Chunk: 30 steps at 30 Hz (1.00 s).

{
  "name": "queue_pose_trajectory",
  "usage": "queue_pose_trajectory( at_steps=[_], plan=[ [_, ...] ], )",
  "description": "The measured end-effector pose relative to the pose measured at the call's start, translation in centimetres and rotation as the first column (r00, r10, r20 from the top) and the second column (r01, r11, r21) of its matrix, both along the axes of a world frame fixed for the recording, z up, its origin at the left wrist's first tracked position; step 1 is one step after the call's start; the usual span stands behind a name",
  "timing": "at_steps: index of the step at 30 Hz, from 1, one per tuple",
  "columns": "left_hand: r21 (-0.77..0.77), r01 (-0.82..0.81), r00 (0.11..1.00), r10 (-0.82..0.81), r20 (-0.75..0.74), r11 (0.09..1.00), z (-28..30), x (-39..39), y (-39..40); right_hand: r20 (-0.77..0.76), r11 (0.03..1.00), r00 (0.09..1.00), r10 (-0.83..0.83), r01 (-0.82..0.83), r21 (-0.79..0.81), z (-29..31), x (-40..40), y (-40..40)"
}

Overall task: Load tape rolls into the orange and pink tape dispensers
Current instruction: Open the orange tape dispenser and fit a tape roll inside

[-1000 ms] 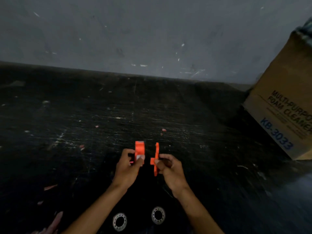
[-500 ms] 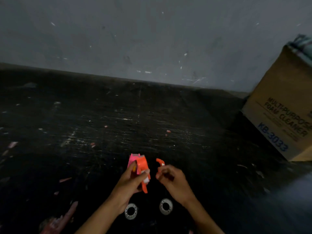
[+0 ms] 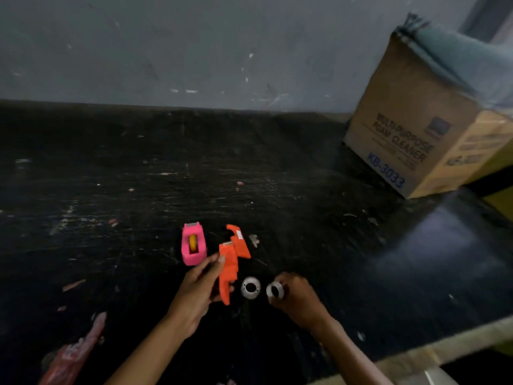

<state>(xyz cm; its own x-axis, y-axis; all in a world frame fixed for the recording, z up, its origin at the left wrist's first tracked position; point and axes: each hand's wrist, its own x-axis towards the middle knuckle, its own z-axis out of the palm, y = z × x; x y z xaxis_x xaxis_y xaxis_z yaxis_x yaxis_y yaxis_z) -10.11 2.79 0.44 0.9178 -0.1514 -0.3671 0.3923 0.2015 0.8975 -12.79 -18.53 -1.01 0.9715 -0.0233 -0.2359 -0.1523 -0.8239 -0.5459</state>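
On the dark floor at left we see the pink tape dispenser [image 3: 193, 247], set down and not yet loaded, as far as we can tell. Our left hand [image 3: 197, 293] pinches one half of the opened orange dispenser [image 3: 228, 269]; its other half [image 3: 239, 241] lies just behind. One tape roll [image 3: 250, 287] waits on the floor; our right hand [image 3: 298, 298] closes its fingers on the second roll [image 3: 274, 290]. We judge both loadings still ahead. The cardboard box [image 3: 410, 129] reads "MULTI-PURPOSE FOAM CLEANER" and "KB-3033".

Our left hand [image 3: 197, 294] holds the orange dispenser body [image 3: 228, 269]; our right hand [image 3: 298, 297] grips one tape roll [image 3: 274, 290] on the dark floor [image 3: 111, 176].
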Motion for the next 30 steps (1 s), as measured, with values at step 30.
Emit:
queue_pose_trajectory(
  at_steps=[30],
  plan=[
    [0.148, -0.1, 0.995, 0.098, 0.02, 0.984, -0.8, 2.2, 2.1, 0.052, 0.631, 0.998, 0.043, -0.067, 0.773, 1.9, 4.1, 7.0]
  ],
)
